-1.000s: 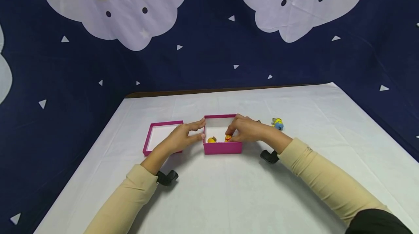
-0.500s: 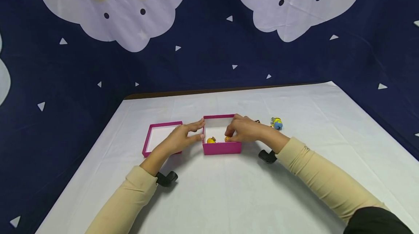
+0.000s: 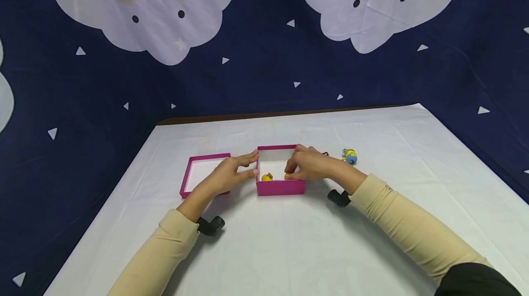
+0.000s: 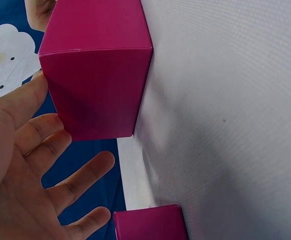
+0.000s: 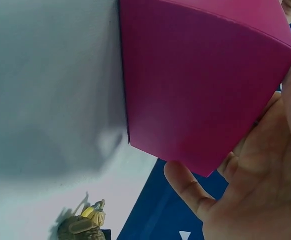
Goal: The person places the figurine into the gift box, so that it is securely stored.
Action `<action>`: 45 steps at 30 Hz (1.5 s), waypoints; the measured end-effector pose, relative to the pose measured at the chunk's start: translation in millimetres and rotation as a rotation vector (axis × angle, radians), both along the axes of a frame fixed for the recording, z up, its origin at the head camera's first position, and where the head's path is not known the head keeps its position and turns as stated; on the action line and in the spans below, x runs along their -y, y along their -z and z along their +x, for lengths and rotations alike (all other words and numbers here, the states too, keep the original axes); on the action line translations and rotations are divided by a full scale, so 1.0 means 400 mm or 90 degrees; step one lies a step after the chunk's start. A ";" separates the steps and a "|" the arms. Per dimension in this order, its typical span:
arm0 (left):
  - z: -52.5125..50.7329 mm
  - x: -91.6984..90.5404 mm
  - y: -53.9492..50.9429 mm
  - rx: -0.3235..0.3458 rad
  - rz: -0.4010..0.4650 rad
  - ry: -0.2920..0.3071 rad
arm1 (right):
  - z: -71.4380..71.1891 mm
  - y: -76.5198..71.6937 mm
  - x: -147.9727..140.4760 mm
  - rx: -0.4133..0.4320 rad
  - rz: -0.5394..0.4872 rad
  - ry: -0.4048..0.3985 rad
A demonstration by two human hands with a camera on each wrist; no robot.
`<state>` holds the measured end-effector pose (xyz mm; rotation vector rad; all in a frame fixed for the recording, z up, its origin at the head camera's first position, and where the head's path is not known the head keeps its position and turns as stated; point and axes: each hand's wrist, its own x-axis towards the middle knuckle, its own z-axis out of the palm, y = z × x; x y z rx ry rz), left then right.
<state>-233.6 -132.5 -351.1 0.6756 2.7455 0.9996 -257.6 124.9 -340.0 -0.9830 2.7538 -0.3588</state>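
The pink box (image 3: 281,188) stands uncovered at mid-table, white inside. A yellow toy (image 3: 267,177) lies in its near left part. The left hand (image 3: 228,173) touches the box's left side with fingertips and thumb, fingers mostly straight; in the left wrist view the hand (image 4: 40,170) lies along the pink side wall (image 4: 93,92). Over the right wall reaches the right hand (image 3: 311,163), its curled fingers and thumb pinching a small yellow-orange figure (image 3: 287,176) inside the box. The right wrist view shows the right hand (image 5: 260,185) against the outer wall (image 5: 200,85), fingertips mostly hidden.
The pink-rimmed lid (image 3: 185,174) lies left of the box, partly behind the left hand. Beyond the right forearm lies a yellow and blue toy (image 3: 350,156), with a small dark object (image 3: 325,153) beside the right hand. A cloud-patterned dark blue cloth hangs behind.
The figure at the right fingertips sits lower and shows less red than a second ago. The left hand stays at the box's left side.
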 end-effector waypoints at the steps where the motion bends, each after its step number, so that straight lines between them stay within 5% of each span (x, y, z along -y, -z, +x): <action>1: 0.000 0.000 0.000 -0.001 0.000 0.000 | 0.001 -0.001 -0.001 -0.002 -0.002 -0.001; 25: 0.002 0.001 0.002 0.002 0.001 0.000 | 0.001 0.009 -0.006 -0.015 -0.033 0.000; 45: 0.003 -0.001 0.003 -0.018 -0.009 -0.015 | 0.002 -0.013 -0.043 -0.025 -0.196 0.060</action>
